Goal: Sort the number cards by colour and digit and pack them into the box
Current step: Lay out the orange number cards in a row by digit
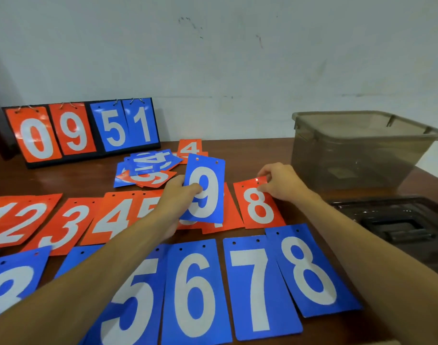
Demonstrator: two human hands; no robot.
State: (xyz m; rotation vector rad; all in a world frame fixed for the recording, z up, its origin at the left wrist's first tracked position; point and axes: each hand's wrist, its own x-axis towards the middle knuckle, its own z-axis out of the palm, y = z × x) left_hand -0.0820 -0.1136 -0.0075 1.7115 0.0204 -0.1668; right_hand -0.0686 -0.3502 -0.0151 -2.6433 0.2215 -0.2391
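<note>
— How many cards can you read?
— Six in the red row (pixel 108 220), five in the blue row (pixel 195 290) at the bottom, four on the scoreboard (pixel 81 130) at upper left. There is one messy pile (pixel 148 168) in the centre.
— And the hands?
— The left hand (pixel 180 195) has its fingers pinching the blue 9 card (pixel 208 185). The right hand (pixel 280 183) has its fingers pinching the top corner of the red 8 card (pixel 259 207).
— The box (pixel 362 150)?
— One, at the right on the brown desk (pixel 63 178), with one dark lid (pixel 392 220) below it. There is a white wall (pixel 213 46) behind.
</note>
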